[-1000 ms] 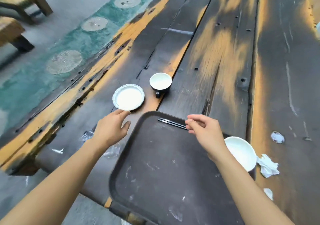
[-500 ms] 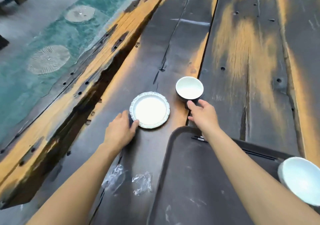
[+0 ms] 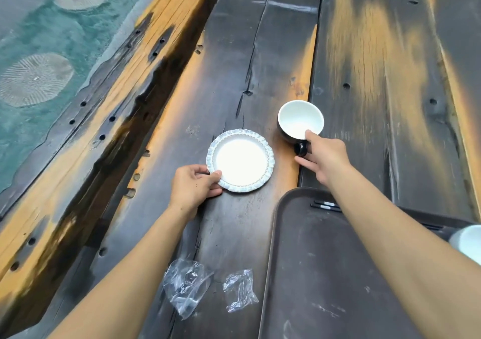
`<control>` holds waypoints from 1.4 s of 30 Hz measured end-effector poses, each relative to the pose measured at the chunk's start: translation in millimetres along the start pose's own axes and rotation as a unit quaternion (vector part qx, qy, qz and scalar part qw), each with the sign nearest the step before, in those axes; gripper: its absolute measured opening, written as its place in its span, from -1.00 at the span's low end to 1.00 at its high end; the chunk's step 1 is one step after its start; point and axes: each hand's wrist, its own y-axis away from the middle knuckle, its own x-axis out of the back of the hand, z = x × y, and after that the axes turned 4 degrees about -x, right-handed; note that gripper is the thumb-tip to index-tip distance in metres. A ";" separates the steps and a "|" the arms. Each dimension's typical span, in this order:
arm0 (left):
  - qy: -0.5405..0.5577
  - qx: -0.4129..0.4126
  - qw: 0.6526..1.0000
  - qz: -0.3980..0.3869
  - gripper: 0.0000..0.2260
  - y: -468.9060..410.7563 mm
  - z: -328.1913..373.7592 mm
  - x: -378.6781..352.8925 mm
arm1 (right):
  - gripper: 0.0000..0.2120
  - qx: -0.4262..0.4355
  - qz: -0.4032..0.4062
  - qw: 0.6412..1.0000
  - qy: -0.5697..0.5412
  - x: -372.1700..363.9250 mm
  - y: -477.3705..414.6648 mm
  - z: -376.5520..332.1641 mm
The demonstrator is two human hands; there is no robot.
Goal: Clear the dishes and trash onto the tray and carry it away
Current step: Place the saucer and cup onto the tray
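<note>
Nearest the person, behind both hands, plastic wrappers (image 3: 208,286) wait on the tabletop (image 3: 364,78) beside the tray (image 3: 325,273) holding only chopsticks (image 3: 325,205). Left-hand fingers (image 3: 214,176) pinch the saucer (image 3: 240,160); right-hand fingers (image 3: 311,135) grip the tilted cup (image 3: 299,119).

A small round white plate (image 3: 240,162) carries a ruffled pale-blue rim and a thin dotted ring of gold-brown. The round ceramic cup (image 3: 299,122) is black outside, white within. Dark, near-black wooden table planks (image 3: 377,78) show worn streaks of orange-yellow. The flat plastic tray (image 3: 325,273) is dark brown with pale scuffs. Black chopsticks (image 3: 325,205) bear white bands. Two crumpled plastic wrappers (image 3: 187,286) are clear.
</note>
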 end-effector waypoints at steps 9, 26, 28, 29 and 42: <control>0.053 -0.009 0.999 0.007 -0.83 15.6 3.4 -13.3 | -0.68 0.006 0.008 0.997 0.074 10.6 -7.3 -7.8; 0.082 -0.097 0.992 -0.023 -0.93 129.0 4.6 -59.6 | -0.85 0.062 -0.063 0.995 0.054 140.7 84.3 6.9; 0.082 -0.079 0.993 -0.026 -0.86 147.0 -7.0 -65.7 | -0.86 0.066 -0.051 0.994 0.064 155.3 98.2 13.8; 0.083 -0.069 0.994 -0.028 -0.80 156.1 -13.1 -70.0 | -0.88 0.065 -0.049 0.995 0.063 162.8 105.5 17.7; 0.023 0.008 0.998 -0.055 -0.76 211.5 -63.5 -101.8 | -0.90 -0.027 -0.021 0.999 0.023 187.1 147.5 93.5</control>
